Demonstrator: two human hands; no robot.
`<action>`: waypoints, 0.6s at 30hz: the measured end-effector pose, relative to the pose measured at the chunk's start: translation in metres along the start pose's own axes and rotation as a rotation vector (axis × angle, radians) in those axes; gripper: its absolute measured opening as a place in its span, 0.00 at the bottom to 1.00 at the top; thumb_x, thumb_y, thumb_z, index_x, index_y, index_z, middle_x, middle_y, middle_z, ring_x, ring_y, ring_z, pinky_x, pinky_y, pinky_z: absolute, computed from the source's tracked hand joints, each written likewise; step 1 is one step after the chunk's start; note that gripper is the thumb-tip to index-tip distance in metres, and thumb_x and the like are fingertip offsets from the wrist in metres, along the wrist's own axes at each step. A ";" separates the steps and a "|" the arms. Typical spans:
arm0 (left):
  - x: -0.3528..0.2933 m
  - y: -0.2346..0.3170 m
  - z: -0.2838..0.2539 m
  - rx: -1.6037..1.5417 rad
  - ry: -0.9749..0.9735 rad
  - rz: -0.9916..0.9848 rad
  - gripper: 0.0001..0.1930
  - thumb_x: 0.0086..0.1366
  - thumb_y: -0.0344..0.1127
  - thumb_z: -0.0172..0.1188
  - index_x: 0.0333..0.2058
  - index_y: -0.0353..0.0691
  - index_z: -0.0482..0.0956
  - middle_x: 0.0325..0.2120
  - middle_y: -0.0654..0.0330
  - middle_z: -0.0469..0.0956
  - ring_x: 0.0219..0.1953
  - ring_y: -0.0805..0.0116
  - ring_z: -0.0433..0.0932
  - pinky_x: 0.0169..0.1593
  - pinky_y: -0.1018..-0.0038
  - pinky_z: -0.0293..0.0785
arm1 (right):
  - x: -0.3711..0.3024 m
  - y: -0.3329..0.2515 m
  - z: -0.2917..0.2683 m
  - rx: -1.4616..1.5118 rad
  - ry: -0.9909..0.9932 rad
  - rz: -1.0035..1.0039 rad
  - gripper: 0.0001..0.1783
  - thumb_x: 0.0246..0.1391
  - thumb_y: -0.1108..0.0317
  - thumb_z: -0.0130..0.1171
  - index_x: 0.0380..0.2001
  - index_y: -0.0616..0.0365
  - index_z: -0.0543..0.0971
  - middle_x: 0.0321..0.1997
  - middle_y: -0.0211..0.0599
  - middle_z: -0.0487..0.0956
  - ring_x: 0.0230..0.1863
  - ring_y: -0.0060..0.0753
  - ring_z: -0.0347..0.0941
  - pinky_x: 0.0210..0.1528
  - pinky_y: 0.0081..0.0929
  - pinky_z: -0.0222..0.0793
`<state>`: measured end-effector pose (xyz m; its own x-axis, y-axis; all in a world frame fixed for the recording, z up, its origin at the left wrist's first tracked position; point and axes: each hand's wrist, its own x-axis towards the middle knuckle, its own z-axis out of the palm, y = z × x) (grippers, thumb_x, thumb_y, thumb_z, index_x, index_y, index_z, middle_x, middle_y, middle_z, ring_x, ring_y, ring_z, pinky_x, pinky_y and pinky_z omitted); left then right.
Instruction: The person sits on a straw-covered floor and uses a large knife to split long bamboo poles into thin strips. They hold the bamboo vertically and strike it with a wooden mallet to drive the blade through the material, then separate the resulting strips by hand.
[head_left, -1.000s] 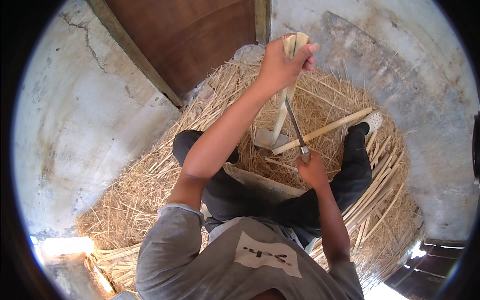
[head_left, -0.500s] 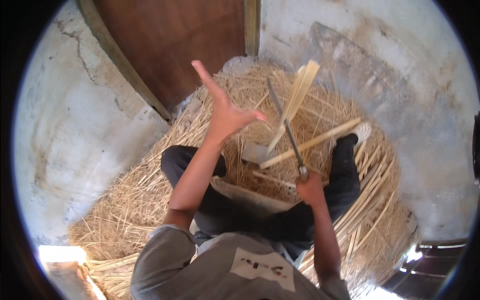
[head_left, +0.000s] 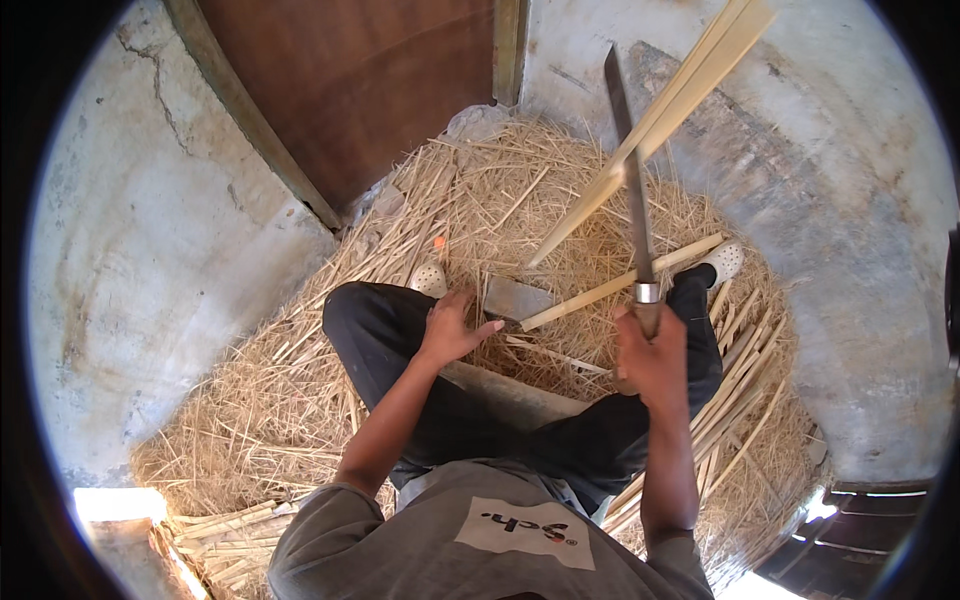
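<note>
My right hand (head_left: pixel 655 355) is wrapped round the wooden handle of a long-bladed knife (head_left: pixel 638 215), which points up and away from me. Partway along the blade, a pale split bamboo piece (head_left: pixel 690 95) crosses it and appears caught on it. The piece slants from upper right down to a narrow lower end over the straw. My left hand (head_left: pixel 453 328) holds nothing; its thumb is spread from the fingers beside my left knee. A grey block (head_left: pixel 517 298) lies just past that hand. One end of another bamboo strip (head_left: pixel 620 285) lies by the block.
Straw and bamboo shavings (head_left: pixel 270 400) cover the floor around my bent legs. A bundle of bamboo strips (head_left: pixel 730 400) lies beside my right leg. A brown door (head_left: pixel 360 80) and worn plaster walls (head_left: pixel 830 230) stand close around. My right shoe (head_left: pixel 727 262) touches the shavings.
My left hand has come down from its raised position to beside my left knee. My right hand has lifted the knife, and the split bamboo has risen with the blade toward the upper right.
</note>
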<state>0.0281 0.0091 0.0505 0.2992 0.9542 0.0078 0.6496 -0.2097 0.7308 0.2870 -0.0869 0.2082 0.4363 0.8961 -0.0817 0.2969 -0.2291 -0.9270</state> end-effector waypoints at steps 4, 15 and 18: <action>0.003 -0.015 -0.003 -0.036 0.120 -0.059 0.42 0.52 0.58 0.69 0.56 0.31 0.68 0.54 0.37 0.69 0.60 0.41 0.65 0.62 0.52 0.60 | -0.007 -0.035 -0.009 -0.067 -0.043 -0.047 0.11 0.54 0.65 0.59 0.28 0.64 0.74 0.19 0.37 0.74 0.21 0.30 0.71 0.26 0.33 0.65; 0.004 0.007 -0.019 0.052 0.359 0.109 0.40 0.53 0.49 0.71 0.57 0.30 0.65 0.55 0.40 0.68 0.59 0.46 0.67 0.62 0.59 0.62 | 0.010 0.088 0.054 -0.320 -0.178 0.033 0.17 0.47 0.65 0.57 0.37 0.67 0.76 0.32 0.60 0.77 0.38 0.62 0.75 0.42 0.48 0.69; 0.005 0.017 -0.026 -0.007 0.347 0.162 0.39 0.53 0.47 0.71 0.57 0.31 0.65 0.55 0.40 0.68 0.59 0.45 0.66 0.62 0.58 0.62 | 0.008 0.072 0.048 -0.312 -0.101 0.010 0.18 0.48 0.64 0.57 0.40 0.66 0.76 0.33 0.59 0.78 0.39 0.61 0.76 0.43 0.47 0.69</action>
<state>0.0226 0.0154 0.0804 0.1424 0.9247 0.3532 0.6079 -0.3633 0.7060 0.2712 -0.0780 0.1233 0.3584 0.9229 -0.1409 0.5458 -0.3296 -0.7704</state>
